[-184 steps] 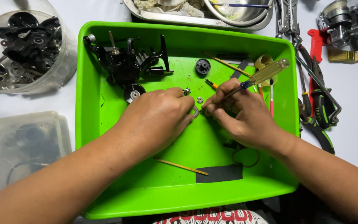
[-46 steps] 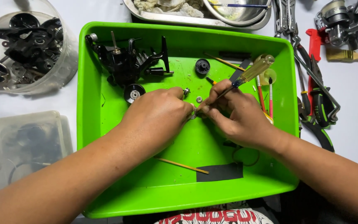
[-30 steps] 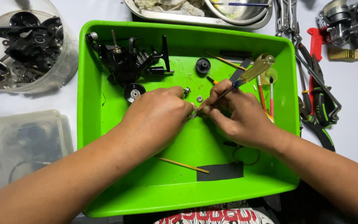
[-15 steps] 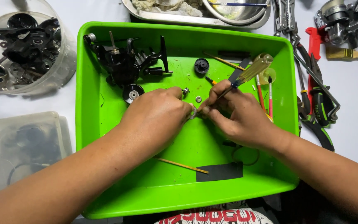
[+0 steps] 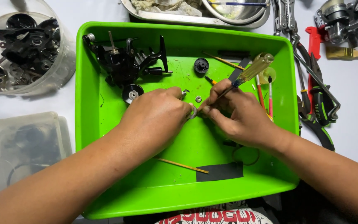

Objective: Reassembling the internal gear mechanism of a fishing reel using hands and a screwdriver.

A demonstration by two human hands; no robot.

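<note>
Two hands meet over a small metal ring in the green tray [image 5: 104, 124].
The left hand [image 5: 156, 116] pinches the ring [image 5: 192, 113]; the right hand [image 5: 239, 114] grips a yellow-handled screwdriver [image 5: 245, 76], tip at the ring.

Bare floor in the green tray [image 5: 104, 124] near me, only a thin stick [image 5: 181, 165] and black strip [image 5: 219, 171]. Far side blocked: black reel body [image 5: 125, 62], small gear [image 5: 198, 98], spare screwdrivers [image 5: 264, 93].
</note>
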